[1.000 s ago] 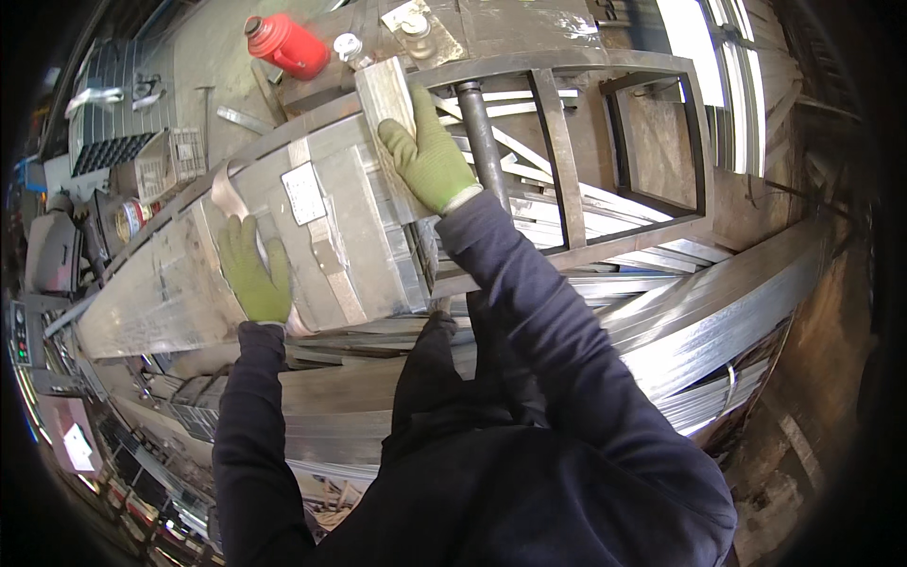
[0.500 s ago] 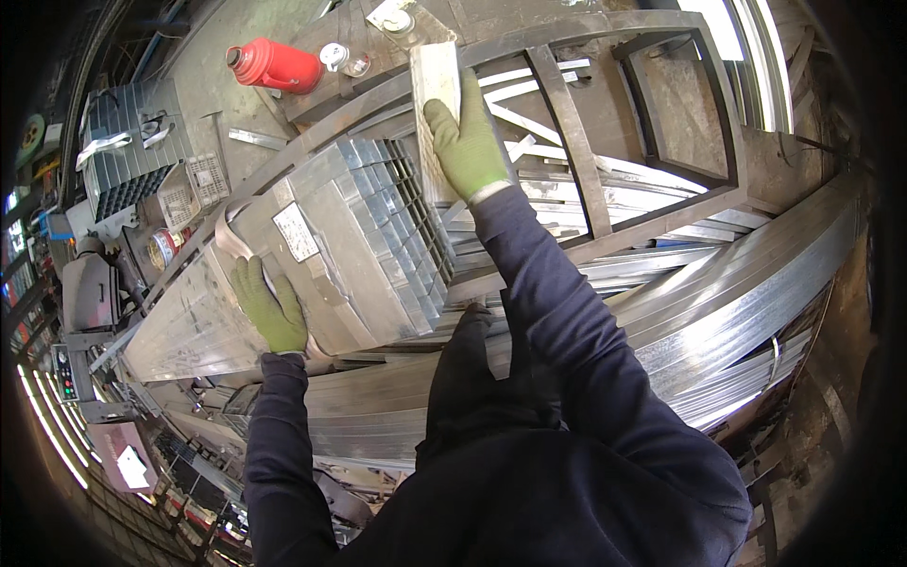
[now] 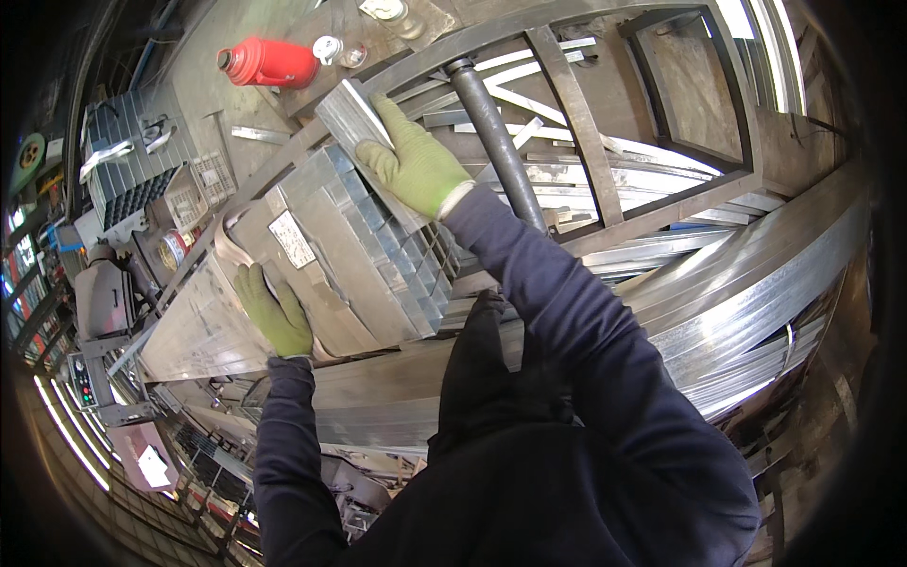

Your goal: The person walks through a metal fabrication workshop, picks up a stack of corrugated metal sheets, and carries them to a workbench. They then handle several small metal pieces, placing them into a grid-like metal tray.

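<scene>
Right grip [image 3: 416, 170]: pinching one block [image 3: 348, 117], upper centre, at one tube bundle's [image 3: 326, 260] end. Left grip [image 3: 276, 314]: spread upon it. Top left, we count: one red flask [image 3: 279, 62], two jars [image 3: 348, 55]; contents unclear.

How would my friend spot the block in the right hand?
Find the big tube bundle left of centre. At its right end, the green-gloved right hand holds a flat grey block. Unlike the tubes packed side by side, it lies crosswise to them.
</scene>
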The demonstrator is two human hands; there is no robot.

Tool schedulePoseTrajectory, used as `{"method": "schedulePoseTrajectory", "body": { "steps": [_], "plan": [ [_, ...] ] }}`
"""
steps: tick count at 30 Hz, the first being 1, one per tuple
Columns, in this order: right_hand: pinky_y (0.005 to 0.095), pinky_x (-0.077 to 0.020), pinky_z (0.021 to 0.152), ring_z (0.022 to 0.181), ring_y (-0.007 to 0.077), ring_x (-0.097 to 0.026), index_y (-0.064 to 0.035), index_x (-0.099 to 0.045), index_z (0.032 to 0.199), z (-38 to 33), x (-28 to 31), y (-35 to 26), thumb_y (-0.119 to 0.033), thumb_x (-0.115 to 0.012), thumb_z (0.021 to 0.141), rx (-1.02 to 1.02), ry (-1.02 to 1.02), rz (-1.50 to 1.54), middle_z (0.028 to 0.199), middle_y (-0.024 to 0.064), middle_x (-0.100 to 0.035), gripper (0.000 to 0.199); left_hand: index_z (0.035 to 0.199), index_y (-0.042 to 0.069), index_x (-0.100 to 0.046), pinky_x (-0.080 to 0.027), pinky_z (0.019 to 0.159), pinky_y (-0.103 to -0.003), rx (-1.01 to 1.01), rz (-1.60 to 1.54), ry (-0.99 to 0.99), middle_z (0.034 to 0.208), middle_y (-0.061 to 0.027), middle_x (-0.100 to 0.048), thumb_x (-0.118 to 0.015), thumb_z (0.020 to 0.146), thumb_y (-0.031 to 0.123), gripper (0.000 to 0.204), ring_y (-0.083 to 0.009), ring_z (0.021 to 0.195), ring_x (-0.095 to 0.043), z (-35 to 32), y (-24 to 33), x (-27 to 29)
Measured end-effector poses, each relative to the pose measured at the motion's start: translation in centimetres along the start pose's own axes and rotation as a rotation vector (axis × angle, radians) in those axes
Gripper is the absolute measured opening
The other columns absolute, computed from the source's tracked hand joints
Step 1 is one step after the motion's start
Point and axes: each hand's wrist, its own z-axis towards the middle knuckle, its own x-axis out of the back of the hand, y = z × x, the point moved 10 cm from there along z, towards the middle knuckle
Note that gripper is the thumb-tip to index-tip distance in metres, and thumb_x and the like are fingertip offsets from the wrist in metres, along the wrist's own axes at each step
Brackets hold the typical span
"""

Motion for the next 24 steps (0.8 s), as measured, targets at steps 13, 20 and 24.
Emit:
{"method": "schedulePoseTrajectory", "body": {
  "steps": [13, 20, 24],
  "plan": [
    [0.0477, -0.0619, 0.090, 0.114, 0.0431, -0.073, -0.0019, -0.026, 0.167, 0.1, 1.3, 4.2, -0.037, -0.060, 0.108, -0.181, 0.176, 0.121, 0.128, 0.0375, -0.067, 0.076, 0.153, -0.008, -0.047, -0.024, 0.128, -0.056, -0.007, -0.006, -0.010, 0.162, -0.0335, -0.041, -0.052, 0.109, 0.019, 0.052, -0.0497, 0.153, -0.036, -0.1, 0.1, -0.1],
    [0.0509, -0.0490, 0.110, 0.128, 0.0484, -0.063, -0.0057, -0.028, 0.167, 1.0, -0.1, 5.9, -0.039, -0.061, 0.103, -0.094, 0.057, -0.055, 0.138, 0.0375, -0.062, 0.079, 0.153, -0.009, -0.046, -0.024, 0.128, -0.056, -0.023, -0.005, -0.027, 0.162, -0.0331, -0.042, -0.051, 0.110, 0.019, 0.052, -0.0492, 0.153, -0.036, -0.3, -0.2, -0.4],
    [0.0479, -0.0568, 0.100, 0.117, 0.0472, -0.071, 0.0006, -0.029, 0.164, 0.3, 0.9, 8.1, -0.032, -0.062, 0.103, -0.235, 0.209, 0.216, 0.133, 0.0355, -0.067, 0.076, 0.152, -0.010, -0.046, -0.024, 0.128, -0.056, -0.021, 0.005, -0.032, 0.161, -0.0329, -0.042, -0.051, 0.110, 0.020, 0.052, -0.0489, 0.153, -0.036, -0.5, -0.5, -0.4]
  ]
}}
